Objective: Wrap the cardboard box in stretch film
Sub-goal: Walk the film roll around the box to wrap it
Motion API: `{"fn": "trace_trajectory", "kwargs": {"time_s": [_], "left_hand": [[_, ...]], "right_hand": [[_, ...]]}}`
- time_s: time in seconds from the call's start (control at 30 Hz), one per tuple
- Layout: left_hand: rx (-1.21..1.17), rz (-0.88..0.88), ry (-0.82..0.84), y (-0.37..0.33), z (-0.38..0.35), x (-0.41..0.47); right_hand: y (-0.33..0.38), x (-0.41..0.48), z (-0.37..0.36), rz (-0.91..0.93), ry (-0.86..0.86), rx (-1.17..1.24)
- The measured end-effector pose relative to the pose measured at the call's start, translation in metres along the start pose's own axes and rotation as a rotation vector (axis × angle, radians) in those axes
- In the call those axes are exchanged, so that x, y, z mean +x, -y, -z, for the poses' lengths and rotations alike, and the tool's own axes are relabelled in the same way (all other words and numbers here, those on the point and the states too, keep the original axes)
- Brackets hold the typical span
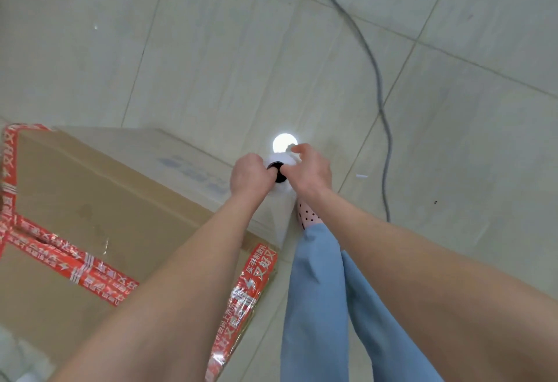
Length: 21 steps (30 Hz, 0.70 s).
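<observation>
A large brown cardboard box [99,200], sealed with red printed tape [75,264], stands on the floor at the lower left. Its far side face looks whitish, as if covered with film [193,167]. At the box's far right corner a white roll of stretch film [279,170] with a dark core stands upright. My left hand [249,175] grips the roll's top with fingers in the core. My right hand [311,169] closes on the roll from the right, thumb and finger pinching at its upper edge. Most of the roll is hidden by both hands.
Pale tiled floor [241,49] spreads all around. A grey cable [377,85] snakes across it at the right. A bright lamp reflection [284,142] lies just beyond the hands. My blue trouser legs [317,306] and a pink perforated shoe [308,215] stand right of the box.
</observation>
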<state>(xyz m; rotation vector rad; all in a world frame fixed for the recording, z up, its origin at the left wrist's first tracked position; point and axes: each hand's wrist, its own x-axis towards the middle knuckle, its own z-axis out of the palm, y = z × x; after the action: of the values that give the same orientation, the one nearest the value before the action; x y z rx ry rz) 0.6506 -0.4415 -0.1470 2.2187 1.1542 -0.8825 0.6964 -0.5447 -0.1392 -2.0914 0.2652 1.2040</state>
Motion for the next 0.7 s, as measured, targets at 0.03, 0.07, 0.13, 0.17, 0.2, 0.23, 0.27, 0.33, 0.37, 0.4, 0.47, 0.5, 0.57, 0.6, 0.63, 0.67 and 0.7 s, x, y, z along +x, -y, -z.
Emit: {"fn": "trace_trajectory", "kwargs": {"time_s": [0.03, 0.07, 0.13, 0.17, 0.2, 0.23, 0.27, 0.33, 0.37, 0.4, 0.47, 0.5, 0.57, 0.6, 0.63, 0.67, 0.7], "left_hand": [[-0.13, 0.07, -0.005, 0.002, 0.003, 0.002], [-0.249, 0.142, -0.005, 0.003, 0.005, 0.002], [-0.431, 0.264, 0.038, 0.006, 0.011, 0.001], [-0.483, 0.299, 0.079, 0.007, 0.014, 0.003], [-0.493, 0.303, 0.127, 0.008, 0.017, 0.007], [-0.436, 0.262, 0.158, 0.011, 0.02, 0.011], [-0.305, 0.168, 0.148, 0.012, 0.022, 0.017], [-0.021, -0.086, 0.062, 0.011, 0.028, 0.029], [0.063, -0.206, 0.043, 0.008, 0.031, 0.033], [0.127, -0.295, 0.042, 0.004, 0.034, 0.036], [0.218, -0.366, 0.031, -0.002, 0.041, 0.043], [0.234, -0.367, 0.019, -0.003, 0.043, 0.047], [0.221, -0.349, 0.004, -0.002, 0.047, 0.052], [0.197, -0.325, -0.005, 0.001, 0.05, 0.054], [0.159, -0.287, -0.016, 0.004, 0.052, 0.057], [0.111, -0.228, -0.022, 0.007, 0.053, 0.057], [0.051, -0.166, -0.026, 0.011, 0.054, 0.057]], "right_hand": [[0.006, 0.003, -0.004, -0.005, -0.018, 0.013], [0.012, 0.006, -0.007, -0.018, -0.018, 0.016], [0.024, 0.012, -0.013, -0.041, 0.014, -0.014], [0.028, 0.015, -0.014, -0.036, 0.031, -0.043], [0.033, 0.018, -0.014, -0.022, 0.041, -0.075], [0.037, 0.02, -0.014, -0.011, 0.046, -0.103], [0.041, 0.022, -0.014, -0.005, 0.05, -0.128], [0.046, 0.025, -0.014, 0.003, 0.072, -0.172], [0.048, 0.027, -0.014, 0.01, 0.088, -0.199], [0.051, 0.028, -0.014, 0.022, 0.103, -0.235], [0.056, 0.032, -0.012, 0.045, 0.121, -0.305], [0.059, 0.033, -0.011, 0.052, 0.126, -0.325], [0.064, 0.037, -0.01, 0.061, 0.13, -0.34], [0.067, 0.038, -0.012, 0.069, 0.12, -0.33], [0.07, 0.039, -0.015, 0.079, 0.102, -0.308], [0.073, 0.039, -0.019, 0.088, 0.082, -0.28], [0.075, 0.039, -0.023, 0.092, 0.064, -0.252]]}}
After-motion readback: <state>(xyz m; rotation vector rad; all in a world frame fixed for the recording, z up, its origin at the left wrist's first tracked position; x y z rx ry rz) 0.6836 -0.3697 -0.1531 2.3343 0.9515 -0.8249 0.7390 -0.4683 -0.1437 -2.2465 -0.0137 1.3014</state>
